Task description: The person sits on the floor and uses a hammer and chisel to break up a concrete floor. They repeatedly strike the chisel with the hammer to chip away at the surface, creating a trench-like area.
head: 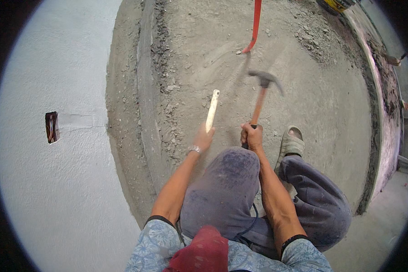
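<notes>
My left hand (204,138), with a metal watch at the wrist, is closed around a pale, rod-like tool (212,110) whose far end points away from me. Its lower part is hidden in my fist, so its exact kind cannot be told. My right hand (252,136) grips the black handle end of a claw hammer (259,102) with an orange shaft. The dark hammer head is raised beyond my hand and slightly blurred. Both hands are in front of my bent knee, over a rough concrete floor (221,68).
A red metal bar (256,23) reaches down to the floor ahead. Rubble (312,40) lies at the upper right, beside a raised edge (377,85). A chipped strip (149,102) runs along the left. The pale wall (78,170) has an open electrical box (52,127) with wires.
</notes>
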The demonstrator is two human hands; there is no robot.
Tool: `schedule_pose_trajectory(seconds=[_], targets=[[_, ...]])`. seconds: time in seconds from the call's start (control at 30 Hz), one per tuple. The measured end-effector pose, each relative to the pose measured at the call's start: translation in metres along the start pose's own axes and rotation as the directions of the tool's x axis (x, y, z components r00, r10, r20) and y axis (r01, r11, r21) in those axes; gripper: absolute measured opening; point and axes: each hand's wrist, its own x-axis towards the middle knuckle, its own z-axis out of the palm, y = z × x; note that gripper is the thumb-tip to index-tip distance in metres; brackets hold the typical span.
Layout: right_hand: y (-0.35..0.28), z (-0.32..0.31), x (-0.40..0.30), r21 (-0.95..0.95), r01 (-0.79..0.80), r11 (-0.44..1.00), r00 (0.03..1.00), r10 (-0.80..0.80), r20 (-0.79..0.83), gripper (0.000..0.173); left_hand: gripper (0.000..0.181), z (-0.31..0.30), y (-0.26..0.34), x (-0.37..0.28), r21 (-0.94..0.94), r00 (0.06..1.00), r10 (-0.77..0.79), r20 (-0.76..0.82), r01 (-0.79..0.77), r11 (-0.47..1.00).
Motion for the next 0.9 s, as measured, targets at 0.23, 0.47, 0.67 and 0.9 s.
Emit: schedule_pose_trajectory(seconds=[0.23, 0.47, 0.67, 0.9], targets=[[0.055, 0.004, 0.004, -0.366, -0.004, 0.931, 0.998, 0.029, 0.061, 0.020, 0.043, 0.003, 0.003, 0.001, 0.004, 1.000, 0.019, 0.007, -0.019, 1.000], [0.041, -0.019, 0.002, -0.020, -0.219, 0.976, 0.970, 0.215, -0.112, 0.020, 0.050, 0.007, 0.023, -0.018, 0.106, 0.984, -0.162, -0.070, 0.169, 0.980], [-0.035, -0.020, -0.002, -0.040, 0.186, 0.982, 0.978, -0.189, -0.089, 0.017, 0.055, 0.020, 0.014, 0.007, 0.087, 0.999, 0.043, 0.014, -0.044, 0.995], [0.010, -0.003, 0.011, -0.031, 0.227, 0.973, 0.972, -0.228, -0.047, 0.015, 0.049, 0.021, 0.021, 0.022, -0.055, 0.999, 0.008, 0.046, -0.005, 0.998]])
